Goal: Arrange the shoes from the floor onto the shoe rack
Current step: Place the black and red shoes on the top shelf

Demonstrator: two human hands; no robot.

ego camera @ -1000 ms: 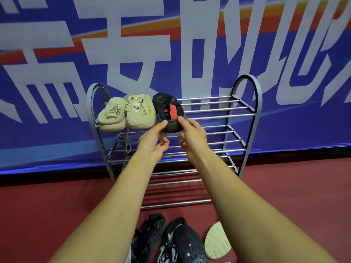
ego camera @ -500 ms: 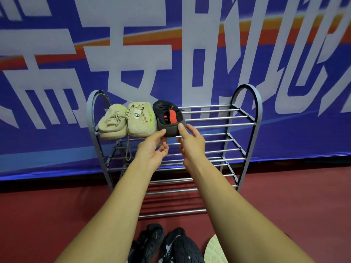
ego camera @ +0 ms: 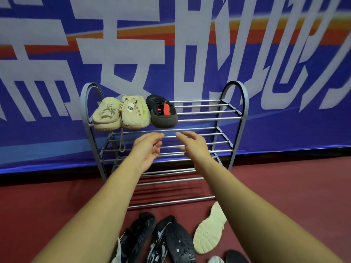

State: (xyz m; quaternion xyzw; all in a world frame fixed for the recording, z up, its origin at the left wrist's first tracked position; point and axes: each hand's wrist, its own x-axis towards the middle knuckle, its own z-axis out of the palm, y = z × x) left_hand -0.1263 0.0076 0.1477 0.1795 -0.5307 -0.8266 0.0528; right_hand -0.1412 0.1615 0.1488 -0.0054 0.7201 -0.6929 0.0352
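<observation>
Plainly empty, left hand (ego camera: 146, 150) and right hand (ego camera: 193, 147) hovered, fingers loosely spread, before the shoe rack (ego camera: 209, 112). Floor shoes (ego camera: 178, 242) lay nearer, between the forearms, long axes running near-to-far.

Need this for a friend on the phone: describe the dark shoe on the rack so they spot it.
Find the grey metal shoe rack against the blue banner. Its top shelf holds three shoes. The dark shoe is rightmost: black with red-orange inside, beside two beige sneakers.

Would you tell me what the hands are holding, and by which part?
Nothing; the left hand and right hand are open, below the black shoe.
</observation>
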